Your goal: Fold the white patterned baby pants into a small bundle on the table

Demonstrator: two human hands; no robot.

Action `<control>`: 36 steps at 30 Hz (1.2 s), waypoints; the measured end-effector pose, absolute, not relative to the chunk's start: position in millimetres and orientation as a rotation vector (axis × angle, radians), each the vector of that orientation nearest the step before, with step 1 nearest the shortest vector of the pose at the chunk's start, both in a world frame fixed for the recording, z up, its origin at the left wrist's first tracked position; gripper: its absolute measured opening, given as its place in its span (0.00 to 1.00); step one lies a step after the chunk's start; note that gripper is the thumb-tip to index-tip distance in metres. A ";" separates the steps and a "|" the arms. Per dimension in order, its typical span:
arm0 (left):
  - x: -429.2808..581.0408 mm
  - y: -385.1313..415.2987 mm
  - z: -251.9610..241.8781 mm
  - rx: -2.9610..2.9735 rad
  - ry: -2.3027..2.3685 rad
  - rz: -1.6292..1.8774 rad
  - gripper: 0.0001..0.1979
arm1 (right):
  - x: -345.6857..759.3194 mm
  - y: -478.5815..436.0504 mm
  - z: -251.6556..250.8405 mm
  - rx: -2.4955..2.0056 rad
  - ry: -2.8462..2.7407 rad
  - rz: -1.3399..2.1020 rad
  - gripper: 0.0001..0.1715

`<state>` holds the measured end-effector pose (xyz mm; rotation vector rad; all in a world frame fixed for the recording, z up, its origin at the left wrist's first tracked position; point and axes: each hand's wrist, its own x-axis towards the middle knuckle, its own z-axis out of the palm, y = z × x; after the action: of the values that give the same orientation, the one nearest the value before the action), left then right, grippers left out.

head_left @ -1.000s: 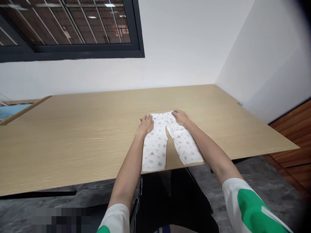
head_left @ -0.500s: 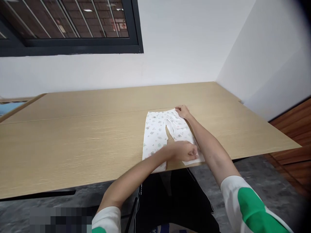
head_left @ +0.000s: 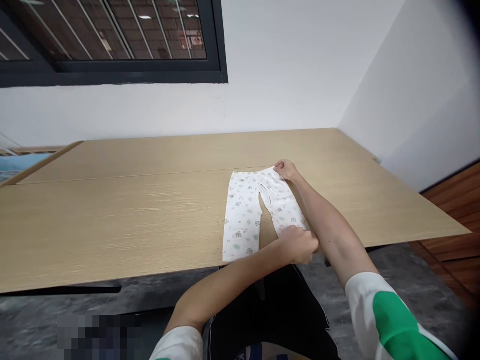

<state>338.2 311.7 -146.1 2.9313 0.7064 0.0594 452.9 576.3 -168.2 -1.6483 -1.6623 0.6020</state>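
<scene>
Small white trousers with a scattered print lie flat on the wooden table, waistband away from me and legs towards me. My right hand pinches the right corner of the waistband. Crossing in front of my body, my left hand is closed at the hem of the right leg, near the table's front edge. That hem is hidden under my left hand. The left leg lies spread out, its hem close to the front edge.
The pale wooden table reaches back to a white wall. Above it on the left is a dark-framed window with bars. Brown wooden panelling stands at the right. Something light blue shows beyond the table's left end.
My left hand has moved right and down to the right leg's hem and closed there. The left leg is more uncovered. My right hand stays at the waistband corner.
</scene>
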 end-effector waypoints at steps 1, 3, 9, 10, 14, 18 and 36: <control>337.9 309.3 -145.5 2.938 0.698 0.063 0.06 | 452.2 575.6 -163.9 -1.645 -1.649 0.620 0.07; 336.6 304.7 -144.0 2.945 0.696 0.068 0.06 | 450.4 574.6 -154.2 -1.637 -1.628 0.649 0.08; 321.5 287.5 -136.0 2.784 0.956 0.133 0.20 | 435.0 572.2 -125.4 -1.629 -1.603 0.657 0.12; 317.2 283.6 -134.9 2.733 1.009 0.173 0.20 | 430.3 571.6 -121.9 -1.631 -1.593 0.666 0.12; 298.7 266.1 -137.8 2.364 1.244 0.566 0.16 | 406.7 568.9 -112.4 -1.623 -1.550 0.687 0.13; 278.4 244.0 -150.4 1.588 1.355 1.114 0.05 | 380.6 570.0 -108.9 -1.624 -1.529 0.664 0.13; 199.1 194.7 -189.3 1.158 2.013 1.313 0.17 | 273.0 573.9 -154.0 -1.622 -1.523 0.697 0.12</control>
<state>199.1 194.7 -189.3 1.1583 2.0133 1.3128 273.0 573.9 -154.0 -1.6221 -1.5235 0.6970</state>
